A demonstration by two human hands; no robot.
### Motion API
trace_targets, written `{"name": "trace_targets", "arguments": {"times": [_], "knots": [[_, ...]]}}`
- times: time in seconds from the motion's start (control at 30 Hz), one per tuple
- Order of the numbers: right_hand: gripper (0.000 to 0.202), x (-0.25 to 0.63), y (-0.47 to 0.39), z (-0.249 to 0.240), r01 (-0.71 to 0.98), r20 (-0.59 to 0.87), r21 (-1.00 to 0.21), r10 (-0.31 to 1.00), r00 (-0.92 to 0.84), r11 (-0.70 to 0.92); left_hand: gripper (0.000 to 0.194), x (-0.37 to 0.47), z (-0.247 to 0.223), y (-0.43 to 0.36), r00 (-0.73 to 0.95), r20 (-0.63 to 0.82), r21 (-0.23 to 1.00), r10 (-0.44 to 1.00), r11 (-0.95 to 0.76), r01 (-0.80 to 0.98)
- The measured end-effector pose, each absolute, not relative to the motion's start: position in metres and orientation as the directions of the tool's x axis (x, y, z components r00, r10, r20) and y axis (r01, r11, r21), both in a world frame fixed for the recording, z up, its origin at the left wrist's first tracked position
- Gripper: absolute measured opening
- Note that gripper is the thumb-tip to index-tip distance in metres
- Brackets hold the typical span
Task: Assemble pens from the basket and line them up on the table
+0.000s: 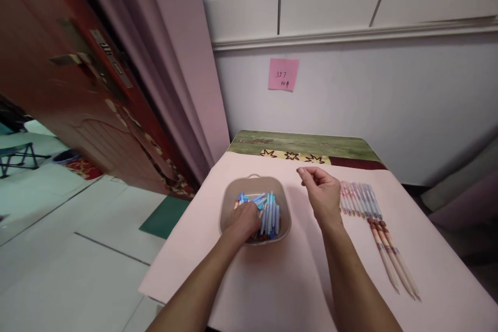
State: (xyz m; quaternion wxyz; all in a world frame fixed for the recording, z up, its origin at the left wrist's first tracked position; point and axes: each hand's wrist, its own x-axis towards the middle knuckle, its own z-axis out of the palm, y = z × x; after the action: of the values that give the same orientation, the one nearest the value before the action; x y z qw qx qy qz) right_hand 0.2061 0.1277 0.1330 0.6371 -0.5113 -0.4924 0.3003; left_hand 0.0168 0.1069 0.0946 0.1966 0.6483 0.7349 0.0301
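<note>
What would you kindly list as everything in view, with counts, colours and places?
Tub: one, beige, on the table
Loose pens: many, mostly blue and lilac, in the tub
Row of pens: several, pink to grey-blue, table's right side
Long pens: three, pale with brown tops, nearer than the row
Table: one, pink cover, green far end
Note: one, pink, on the wall
Wall: one, whitish, behind
Curtain: one, purple, left
Door: one, reddish-brown, far left
Mat: one, green, on the floor
Floor: one, pale, left
Stool: one, dark green, left edge
Rug: one, red, by the door
Left hand: one, in the tub
Right hand: one, above the table
</note>
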Motion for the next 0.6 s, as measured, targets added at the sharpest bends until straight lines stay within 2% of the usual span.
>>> {"name": "trace_targets", "arguments": {"times": [0.1,0.23,0.27,0.33,0.4,0.43,0.53,0.6], "knots": [[0.026,0.203,0.122,0.137,0.133,0.319,-0.947,0.904,0.283,0.292,0.004,0.007,0.102,0.107,-0.118,-0.187,0.412,0.975,0.186,0.892],[0.028,0.193,0.117,0.136,0.113,0.257,-0.961,0.965,0.043,0.251,0.024,-0.005,0.127,0.106,-0.172,-0.067,0.618,0.983,0.177,0.766],[0.028,0.187,0.116,0.134,0.084,0.234,-0.968,0.972,-0.027,0.236,0.028,-0.004,0.134,0.104,-0.175,-0.043,0.705,0.984,0.154,0.692],[0.032,0.175,0.113,0.130,-0.008,0.195,-0.981,0.971,-0.137,0.195,0.028,0.002,0.146,0.100,-0.153,-0.023,0.922,0.988,0.080,0.378],[0.036,0.163,0.109,0.126,-0.110,0.180,-0.981,0.965,-0.190,0.162,0.026,0.012,0.154,0.095,-0.117,-0.014,0.992,0.993,0.028,0.119],[0.036,0.159,0.108,0.125,-0.144,0.182,-0.977,0.964,-0.196,0.155,0.026,0.016,0.157,0.094,-0.094,-0.014,0.998,0.995,0.019,0.052],[0.031,0.157,0.105,0.125,-0.171,0.187,-0.973,0.965,-0.184,0.156,0.026,0.016,0.158,0.094,-0.007,-0.016,0.999,1.000,0.016,0.048],[0.031,0.162,0.106,0.127,-0.177,0.179,-0.972,0.973,-0.148,0.152,0.027,0.006,0.154,0.099,0.009,-0.003,0.970,1.000,0.001,0.245]]}}
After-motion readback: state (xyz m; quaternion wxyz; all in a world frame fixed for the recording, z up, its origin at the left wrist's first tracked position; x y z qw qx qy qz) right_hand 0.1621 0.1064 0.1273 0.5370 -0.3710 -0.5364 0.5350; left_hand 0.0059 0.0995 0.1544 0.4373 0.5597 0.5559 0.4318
